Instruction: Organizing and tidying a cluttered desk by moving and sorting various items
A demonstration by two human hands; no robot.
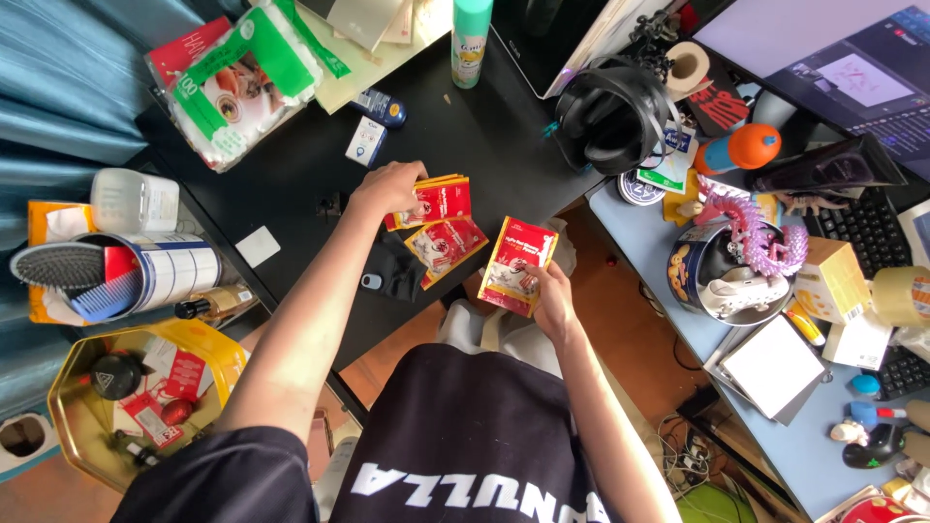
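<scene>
Right hand fingers pinch one red-yellow sachet near counter edge, left hand fingers closed on sachet stack farther left.

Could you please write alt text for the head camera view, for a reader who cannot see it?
Seen from above, a person's left hand presses a stack of red-and-yellow sachets on a cluttered black desk, while the right hand holds another red-and-yellow sachet at the desk's edge.
</scene>
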